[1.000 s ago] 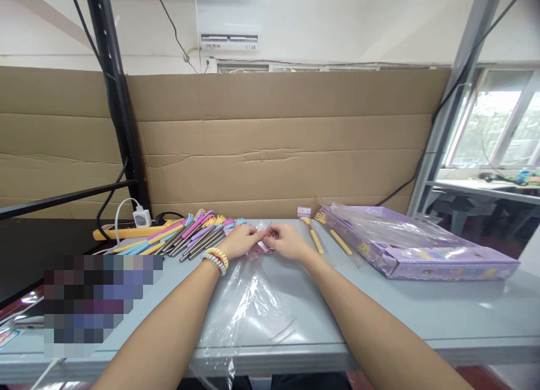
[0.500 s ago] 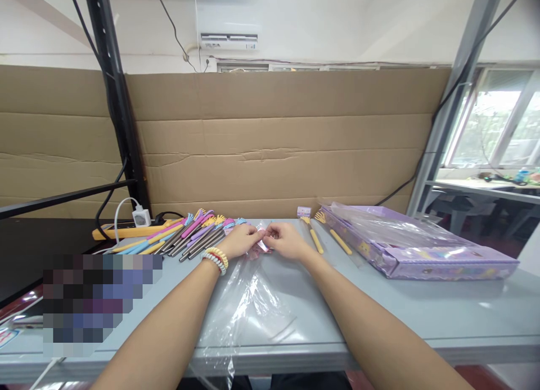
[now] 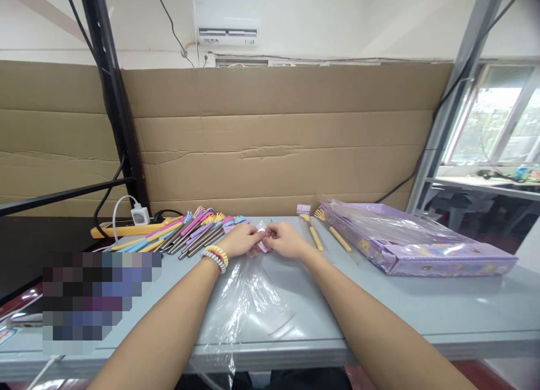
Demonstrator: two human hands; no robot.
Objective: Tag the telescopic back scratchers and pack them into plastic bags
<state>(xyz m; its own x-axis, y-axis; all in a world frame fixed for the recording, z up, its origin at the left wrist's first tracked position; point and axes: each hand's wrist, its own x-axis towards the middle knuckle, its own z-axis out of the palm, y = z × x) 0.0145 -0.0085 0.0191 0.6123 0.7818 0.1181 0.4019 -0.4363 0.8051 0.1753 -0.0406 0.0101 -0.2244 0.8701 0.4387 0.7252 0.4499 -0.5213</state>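
Observation:
My left hand and my right hand meet over the middle of the table, fingertips pinched together. Between them is a small pink printed card, mostly covered by my fingers. Clear plastic film trails from beneath my hands toward the table's front edge. Left of my left hand lies a pile of back scratchers with claw heads, metal rods and coloured handles. Right of my right hand are a yellow back scratcher with a card at its head and another yellow back scratcher.
A purple printed box with clear plastic on top stands at the right. A yellow power strip with a white plug lies at the back left, beside a black surface. Cardboard closes off the back. Part of the left side is pixelated.
Both hands stay in the same place, with small finger movements at the pink card, which has shifted slightly. The view has tilted a little.

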